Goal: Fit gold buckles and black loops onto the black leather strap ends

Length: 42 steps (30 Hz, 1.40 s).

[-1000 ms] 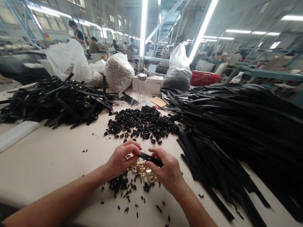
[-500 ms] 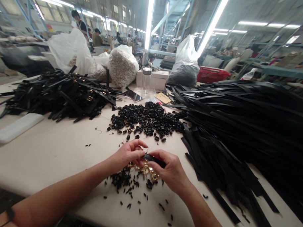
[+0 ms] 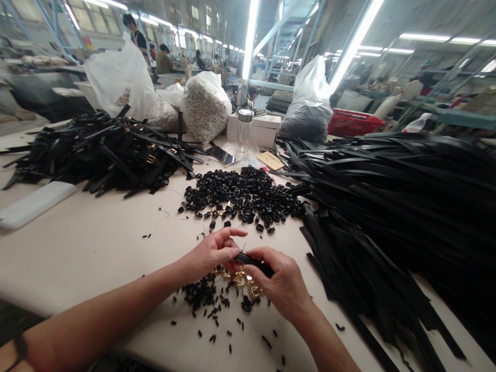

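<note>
Between my two hands lies a short black strap (image 3: 253, 261), held above the table. My left hand (image 3: 219, 252) pinches its left end between thumb and fingers, with the index finger stretched out over it. Wrapped round the strap's right part is my right hand (image 3: 283, 277), closed. Gold buckles (image 3: 244, 281) lie on the table under and just beyond the hands, partly hidden by them. A heap of small black pieces (image 3: 201, 297) sits below my left hand, with more scattered toward me. Farther off is a pile of black strap loops (image 3: 243, 194).
Black straps with gold buckles (image 3: 98, 153) are heaped at the left, long black strips (image 3: 394, 196) at the right. A white power bank-like object (image 3: 33, 204), a phone (image 3: 221, 154), a glass jar (image 3: 245, 134) and filled plastic bags (image 3: 206, 106) stand or lie around. People sit farther back.
The view has shifted slightly, so most things sit a little farther right. My left index finger is straighter; both hands keep their hold on the strap.
</note>
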Motion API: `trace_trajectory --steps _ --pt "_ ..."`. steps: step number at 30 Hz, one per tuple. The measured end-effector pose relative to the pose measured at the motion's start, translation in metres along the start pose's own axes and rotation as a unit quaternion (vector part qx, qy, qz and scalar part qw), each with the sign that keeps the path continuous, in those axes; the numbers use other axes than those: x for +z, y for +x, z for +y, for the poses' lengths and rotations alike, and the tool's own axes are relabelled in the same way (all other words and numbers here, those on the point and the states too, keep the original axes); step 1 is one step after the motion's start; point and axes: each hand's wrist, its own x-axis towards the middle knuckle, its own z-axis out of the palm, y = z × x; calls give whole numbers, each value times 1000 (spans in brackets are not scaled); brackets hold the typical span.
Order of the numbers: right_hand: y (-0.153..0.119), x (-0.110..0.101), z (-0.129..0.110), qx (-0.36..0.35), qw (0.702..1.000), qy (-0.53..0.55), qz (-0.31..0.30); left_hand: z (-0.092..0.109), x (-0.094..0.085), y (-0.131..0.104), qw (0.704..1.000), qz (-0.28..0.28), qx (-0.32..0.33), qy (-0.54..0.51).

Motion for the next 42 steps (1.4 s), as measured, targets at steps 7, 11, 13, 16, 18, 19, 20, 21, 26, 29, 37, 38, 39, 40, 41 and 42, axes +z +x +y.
trace_trajectory --steps 7,11,13,16,18,19,20,21,26,29,37,38,39,40,41,42 --pt "-1 3 0 -61 995 -73 32 -2 6 1 999 20 26 4" --pt "0 -5 1 -78 991 -98 45 2 11 1 999 27 37 2" --pt "1 -16 6 -67 986 -129 78 9 11 2 999 22 26 21" --pt "4 -36 20 -30 971 -180 155 22 3 9 997 15 -2 79" --pt "6 -46 30 -11 961 -197 192 29 -5 19 991 5 -17 129" --pt "7 -49 35 -5 959 -202 201 30 -10 26 988 0 -23 155" --pt "7 -50 38 -1 957 -205 203 31 -13 33 983 -3 -26 181" --pt "8 -49 41 1 957 -208 203 30 -16 41 978 -4 -26 208" --pt "8 -44 42 -4 957 -222 188 20 -11 79 895 23 98 435" --pt "7 -42 40 -9 954 -236 184 13 1 94 808 8 194 557" --pt "8 -38 38 -19 959 -223 175 11 10 110 810 3 196 553" --pt "8 -37 38 -18 960 -220 175 13 10 104 835 6 182 520" --pt "8 -36 38 -17 960 -217 175 15 9 97 872 8 158 464" --pt "8 -35 37 -17 961 -215 174 17 9 87 913 8 128 388" --pt "7 -33 36 -17 961 -215 175 19 9 76 950 7 93 298" --pt "7 -31 35 -18 961 -216 174 20 9 65 977 8 60 205"
